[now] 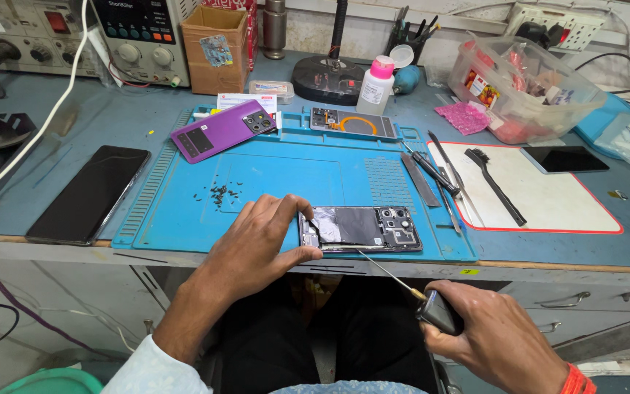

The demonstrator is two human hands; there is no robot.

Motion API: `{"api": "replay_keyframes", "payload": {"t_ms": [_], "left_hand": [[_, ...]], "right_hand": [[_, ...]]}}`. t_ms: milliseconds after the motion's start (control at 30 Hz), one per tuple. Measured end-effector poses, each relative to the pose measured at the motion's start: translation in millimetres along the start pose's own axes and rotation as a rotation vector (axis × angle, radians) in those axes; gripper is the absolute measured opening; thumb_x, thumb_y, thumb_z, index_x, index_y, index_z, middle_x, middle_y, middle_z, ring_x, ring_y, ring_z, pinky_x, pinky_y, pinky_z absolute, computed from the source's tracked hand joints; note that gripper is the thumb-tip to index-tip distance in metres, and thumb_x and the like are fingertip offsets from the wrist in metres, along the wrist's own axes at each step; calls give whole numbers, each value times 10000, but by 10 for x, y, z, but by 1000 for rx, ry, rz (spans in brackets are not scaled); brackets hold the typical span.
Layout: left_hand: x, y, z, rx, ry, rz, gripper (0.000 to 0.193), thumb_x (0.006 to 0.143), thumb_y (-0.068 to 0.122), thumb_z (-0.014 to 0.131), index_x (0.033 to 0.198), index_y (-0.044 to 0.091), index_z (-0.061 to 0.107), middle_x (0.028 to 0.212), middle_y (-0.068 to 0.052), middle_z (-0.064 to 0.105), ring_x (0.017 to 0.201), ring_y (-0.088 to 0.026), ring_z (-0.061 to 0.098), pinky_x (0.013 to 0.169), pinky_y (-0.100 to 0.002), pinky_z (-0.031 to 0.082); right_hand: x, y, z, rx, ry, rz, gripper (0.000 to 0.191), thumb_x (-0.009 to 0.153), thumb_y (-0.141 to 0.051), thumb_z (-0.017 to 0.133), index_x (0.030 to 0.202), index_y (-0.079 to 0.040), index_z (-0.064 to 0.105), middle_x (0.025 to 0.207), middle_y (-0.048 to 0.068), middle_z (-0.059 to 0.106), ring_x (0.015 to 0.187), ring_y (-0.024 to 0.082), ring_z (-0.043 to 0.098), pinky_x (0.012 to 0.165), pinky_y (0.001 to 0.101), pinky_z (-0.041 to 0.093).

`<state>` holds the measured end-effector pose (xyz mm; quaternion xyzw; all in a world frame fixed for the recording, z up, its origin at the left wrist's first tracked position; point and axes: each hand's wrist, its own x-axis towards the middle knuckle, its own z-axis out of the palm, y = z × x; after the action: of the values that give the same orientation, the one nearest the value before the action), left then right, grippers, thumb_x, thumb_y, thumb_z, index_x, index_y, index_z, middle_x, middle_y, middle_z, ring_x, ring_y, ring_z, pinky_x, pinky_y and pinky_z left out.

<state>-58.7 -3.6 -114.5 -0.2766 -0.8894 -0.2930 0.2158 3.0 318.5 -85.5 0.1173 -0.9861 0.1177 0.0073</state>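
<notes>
At the front edge of a blue work mat (184, 219) on a repair bench (74, 124), a person's left hand (257, 244) steadies an opened smartphone (362, 228), its back cover off and its camera cluster and inner plates exposed. The left fingers (286, 208) are spread, arched over the phone's left end, with the thumb pressed along its near edge. The right hand (494, 335), held below the bench edge and apart from the phone, has its fingers curled tight round the dark handle of a thin-shafted screwdriver (410, 288), whose tip points toward the phone's near edge. Small dark screws (220, 194) lie scattered on the mat behind the left hand. A purple phone back (224, 130) rests at the mat's far left corner, a black phone (89, 193) lies face up just left of the mat, and a black brush (494, 182) sits on a white pad (548, 204) to the right.
</notes>
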Motion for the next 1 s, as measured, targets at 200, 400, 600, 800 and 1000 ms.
{"api": "replay_keyframes", "payload": {"t_ms": [200,400,600,800,1000], "left_hand": [[-10,-5,1,1,4,9,520,849,481,749,1166,129,534,1062,-72,661,1002,-289,582,891,-454,453],[-10,-9,17,20,5,6,538,838,504,746,1168,134,537,1054,-72,662,1009,-287,585,896,-450,455],[-18,-9,11,20,33,33,552,828,510,747,1165,126,537,1075,-77,664,1028,-296,585,902,-456,453],[-15,8,19,34,21,10,563,817,519,749,1168,131,541,1067,-76,663,1027,-294,585,903,-457,455],[-7,20,18,39,26,15,572,809,527,753,1162,129,542,1055,-73,665,1020,-290,586,899,-458,458]], "right_hand": [[-9,-100,-24,-9,20,10,545,707,-407,792,1161,-123,691,984,146,755,893,374,704,783,448,561],[-17,-157,25,18,30,18,537,695,-391,798,1157,-136,701,995,136,763,902,362,716,792,436,562],[-10,-171,57,44,33,30,541,692,-389,811,1156,-133,698,989,133,762,896,353,723,798,420,570],[-13,-223,87,59,43,22,559,689,-390,806,1167,-124,693,985,139,761,888,360,718,775,423,567],[-10,-298,84,78,-6,49,526,707,-387,781,1160,-136,695,963,123,766,868,342,729,771,414,571]]}}
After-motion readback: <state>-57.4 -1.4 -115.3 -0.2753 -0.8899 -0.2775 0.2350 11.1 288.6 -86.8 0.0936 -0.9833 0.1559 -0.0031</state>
